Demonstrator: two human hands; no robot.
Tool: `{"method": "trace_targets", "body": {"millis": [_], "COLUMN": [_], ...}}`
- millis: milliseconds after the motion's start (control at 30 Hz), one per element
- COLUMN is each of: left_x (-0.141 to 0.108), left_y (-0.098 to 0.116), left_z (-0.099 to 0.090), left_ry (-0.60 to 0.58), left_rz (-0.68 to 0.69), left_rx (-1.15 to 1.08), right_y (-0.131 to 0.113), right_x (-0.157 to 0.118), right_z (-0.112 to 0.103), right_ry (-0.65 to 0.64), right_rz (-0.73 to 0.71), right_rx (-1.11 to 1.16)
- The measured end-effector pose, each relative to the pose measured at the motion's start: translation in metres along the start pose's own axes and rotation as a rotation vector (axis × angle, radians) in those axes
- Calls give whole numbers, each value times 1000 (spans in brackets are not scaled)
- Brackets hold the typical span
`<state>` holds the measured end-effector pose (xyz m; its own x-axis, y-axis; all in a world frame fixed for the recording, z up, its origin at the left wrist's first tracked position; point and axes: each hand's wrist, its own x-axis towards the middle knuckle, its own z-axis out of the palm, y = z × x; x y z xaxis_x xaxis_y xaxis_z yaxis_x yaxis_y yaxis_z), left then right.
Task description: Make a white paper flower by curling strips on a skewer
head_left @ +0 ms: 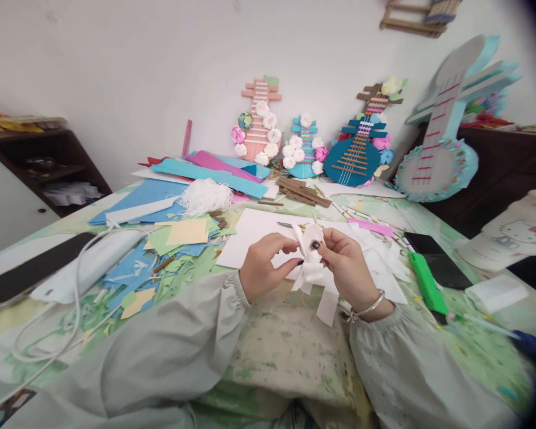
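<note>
My right hand (348,262), with a silver bangle at the wrist, pinches a small bundle of white paper strips (311,256) between thumb and fingers. Loose strip ends hang below it. My left hand (270,265) is at the bundle's left side, its thumb and index finger apart, fingertips close to the strips; whether they touch is unclear. Behind the hands lies a white sheet (250,238) with a dark pen (286,224) on it. White paper pieces (384,256) are scattered to the right of my right hand.
Blue, green and yellow scraps (178,238), white string (206,196) and a cable (77,286) lie left. Paper instruments (352,158) stand along the wall. On the right are a green tool (426,283), a phone (438,259) and a large cup (511,232).
</note>
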<state>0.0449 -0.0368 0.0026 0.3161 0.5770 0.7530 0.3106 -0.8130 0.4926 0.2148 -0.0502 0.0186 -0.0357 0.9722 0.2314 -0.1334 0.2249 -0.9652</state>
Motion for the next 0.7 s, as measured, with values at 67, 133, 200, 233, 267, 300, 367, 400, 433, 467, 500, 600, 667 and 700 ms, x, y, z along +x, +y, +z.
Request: {"method": "trace_targets", "body": {"millis": [67, 133, 200, 233, 267, 300, 367, 400, 433, 467, 500, 600, 667, 700], "left_x": [0, 0, 1, 2, 2, 3, 3, 2, 2, 2, 1, 0, 0, 0], "left_y": [1, 2, 3, 3, 3, 3, 3, 3, 2, 2, 2, 3, 3, 3], "left_z": [0, -1, -2, -3, -4, -4, -5, -5, -5, -5, -6, -6, -7, -8], "left_ry": [-1, -3, 12, 26, 41, 56, 72, 71, 67, 60, 52, 33, 30, 33], "left_rz": [8, 11, 10, 12, 15, 20, 38, 48, 58, 70, 82, 107, 122, 129], "left_rx": [5, 16, 32, 42, 53, 64, 86, 96, 107, 120, 137, 200, 237, 253], "right_y": [0, 0, 0, -1, -1, -1, -1, -1, -1, 0, 0, 1, 1, 1], "right_x": [0, 0, 0, 0, 0, 0, 0, 0, 0, 0, 0, 0, 0, 0], "right_z": [0, 1, 1, 1, 1, 1, 0, 0, -1, -1, -1, -2, -2, -2], "right_ry": [0, -4, -1, 2, 3, 2, -4, -10, -15, -19, -20, -14, -8, -8], "right_rz": [7, 9, 4, 2, 3, 5, 9, 11, 11, 10, 12, 25, 32, 33], "right_rx": [4, 3, 0, 1, 4, 8, 21, 24, 25, 25, 23, 11, 4, 2]}}
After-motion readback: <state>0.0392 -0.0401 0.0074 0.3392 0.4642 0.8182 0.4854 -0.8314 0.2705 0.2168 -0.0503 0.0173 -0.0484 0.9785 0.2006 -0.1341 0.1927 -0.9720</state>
